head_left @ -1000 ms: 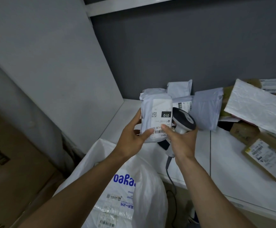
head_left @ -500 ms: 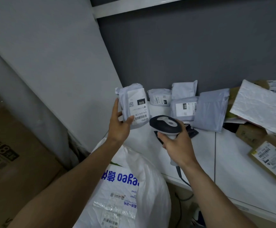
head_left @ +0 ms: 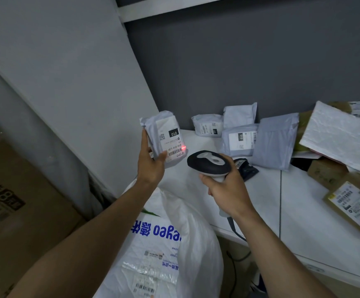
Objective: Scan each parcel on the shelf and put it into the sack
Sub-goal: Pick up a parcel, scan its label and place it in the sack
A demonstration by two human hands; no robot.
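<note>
The left grip point(head_left: 151, 166) holds a small grey parcel point(head_left: 166, 138) upright in the air, above the mouth of the sack point(head_left: 174, 244) and just off the left end of the shelf point(head_left: 303, 201); the thumb lies across the lower edge of its white label and the fingers wrap round its back. The label faces the camera and a red dot of light point(head_left: 183, 147) sits at the right end of its barcode. The right grip point(head_left: 228, 190) is closed round the handle of a scanner point(head_left: 209, 163), whose dark head points left at the parcel, close to it but not touching. The scanner's cable point(head_left: 235, 231) hangs down past the shelf's front edge. The white sack with blue print stands below both arms, against the shelf. On the shelf, by the grey back wall, lie more grey mailers point(head_left: 239, 137), a white padded mailer point(head_left: 342, 136) and cardboard boxes point(head_left: 355, 203) to the right.
</note>
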